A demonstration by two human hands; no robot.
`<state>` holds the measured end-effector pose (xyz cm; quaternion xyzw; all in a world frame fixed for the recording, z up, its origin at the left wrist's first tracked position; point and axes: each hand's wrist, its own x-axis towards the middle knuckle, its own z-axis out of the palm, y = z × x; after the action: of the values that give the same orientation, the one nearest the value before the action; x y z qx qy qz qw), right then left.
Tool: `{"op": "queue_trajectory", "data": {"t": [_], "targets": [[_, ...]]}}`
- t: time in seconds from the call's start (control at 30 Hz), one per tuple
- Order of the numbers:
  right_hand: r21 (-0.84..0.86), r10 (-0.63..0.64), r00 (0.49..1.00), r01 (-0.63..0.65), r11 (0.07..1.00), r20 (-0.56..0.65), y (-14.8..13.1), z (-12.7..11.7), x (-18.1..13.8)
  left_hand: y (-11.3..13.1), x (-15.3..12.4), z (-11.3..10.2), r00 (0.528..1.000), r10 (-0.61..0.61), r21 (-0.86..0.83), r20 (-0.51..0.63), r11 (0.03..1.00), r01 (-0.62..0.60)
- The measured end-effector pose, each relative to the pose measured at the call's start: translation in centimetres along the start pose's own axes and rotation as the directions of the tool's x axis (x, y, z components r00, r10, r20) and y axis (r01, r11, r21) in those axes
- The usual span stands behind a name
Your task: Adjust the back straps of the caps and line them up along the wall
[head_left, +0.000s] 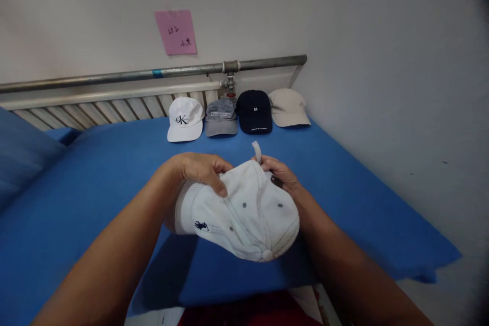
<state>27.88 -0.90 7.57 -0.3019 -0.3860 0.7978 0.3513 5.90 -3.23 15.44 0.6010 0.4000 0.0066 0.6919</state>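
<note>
A white baseball cap (248, 214) with a small dark embroidered emblem is held above the blue-covered table (114, 178), tipped so its top button faces me. My left hand (202, 168) grips its side near the brim, the thumb lying on the outer fabric. At the back of the cap, my right hand (280, 173) is closed around the strap area. The loose end of the pale strap (256, 152) sticks up past those fingers, and a dark buckle-like piece (277, 181) shows beside them. Part of the brim is hidden behind my left wrist.
Along the table's far side stand a white cap (186, 118), a grey cap (221, 117), a black cap (254, 112) and a beige cap (289, 107). Behind them run a radiator (126, 108) and a metal pipe (126, 78). A pink note (175, 32) hangs on the wall.
</note>
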Motion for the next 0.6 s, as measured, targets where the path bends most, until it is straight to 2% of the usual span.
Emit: {"op": "queue_trajectory", "data": {"t": [0.13,0.23,0.4,0.6], "targets": [[-0.01,-0.001,1.0,0.002,1.0,0.015,0.1,0.0,0.1,-1.4,-0.1,0.9,0.997,0.075,-0.174,-0.02,0.982,-0.077],[-0.032,-0.007,0.999,0.008,0.999,0.05,0.1,0.0,0.4,-2.1,-0.4,1.4,0.992,0.124,-0.228,-0.028,0.965,-0.127],[-0.041,-0.012,0.997,0.015,0.999,0.07,0.1,0.3,0.5,-2.7,-1.1,1.6,0.992,0.116,-0.244,-0.041,0.962,-0.122],[-0.01,-0.009,0.993,0.01,1.0,0.12,-0.2,0.9,-0.3,-3.1,-1.8,1.3,0.997,0.065,-0.176,-0.045,0.982,-0.072]]}}
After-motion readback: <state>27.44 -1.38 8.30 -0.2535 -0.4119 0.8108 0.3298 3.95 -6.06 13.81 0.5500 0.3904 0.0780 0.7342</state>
